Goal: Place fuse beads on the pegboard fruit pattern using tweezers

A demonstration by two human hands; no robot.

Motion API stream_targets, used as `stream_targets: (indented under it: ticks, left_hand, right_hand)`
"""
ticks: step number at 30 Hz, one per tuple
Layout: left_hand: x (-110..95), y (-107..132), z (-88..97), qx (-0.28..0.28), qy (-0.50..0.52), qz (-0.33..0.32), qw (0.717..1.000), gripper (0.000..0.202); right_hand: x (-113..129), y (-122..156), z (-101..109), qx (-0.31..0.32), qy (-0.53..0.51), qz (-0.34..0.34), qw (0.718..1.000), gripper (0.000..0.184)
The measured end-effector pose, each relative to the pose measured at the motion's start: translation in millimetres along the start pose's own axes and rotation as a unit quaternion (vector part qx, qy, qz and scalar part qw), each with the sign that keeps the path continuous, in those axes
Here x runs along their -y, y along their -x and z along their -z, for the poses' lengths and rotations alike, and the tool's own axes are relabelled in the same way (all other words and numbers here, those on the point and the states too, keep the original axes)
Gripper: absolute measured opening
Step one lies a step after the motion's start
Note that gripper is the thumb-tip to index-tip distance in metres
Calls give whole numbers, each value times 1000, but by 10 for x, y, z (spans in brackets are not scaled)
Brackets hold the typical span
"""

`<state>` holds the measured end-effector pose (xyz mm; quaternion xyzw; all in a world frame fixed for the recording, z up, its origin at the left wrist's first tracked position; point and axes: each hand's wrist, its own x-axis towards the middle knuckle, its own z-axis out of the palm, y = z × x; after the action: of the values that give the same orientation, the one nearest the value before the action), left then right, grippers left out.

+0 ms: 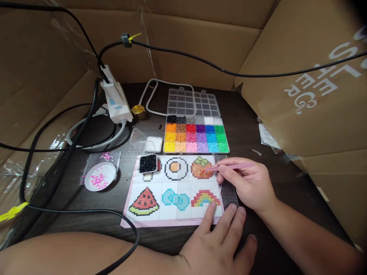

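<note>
Right hand (252,185) is pinching tweezers (229,167), placing beads on the pegboard (200,187); left hand (220,240) is lying flat, steadying it. Next needs careful tip alignment.

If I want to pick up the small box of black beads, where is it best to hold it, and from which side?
Grip the black bead box by its two short outer walls, coming from straight above. It sits flat and open on the pattern sheet, so a level lift probably keeps the beads in. Its left side looks free; the right hand with the tweezers works further right.
</note>
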<state>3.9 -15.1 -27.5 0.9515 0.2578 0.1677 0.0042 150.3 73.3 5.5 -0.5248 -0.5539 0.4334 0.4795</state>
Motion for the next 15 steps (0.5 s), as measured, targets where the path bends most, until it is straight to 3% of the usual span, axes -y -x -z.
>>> stream_targets:
  ticks: [15]
  left_hand:
    - [-18, -10, -12, -27, 3, 14, 1000, 35]
  right_hand:
    - [40, -13, -26, 4, 16, -6, 1000, 9]
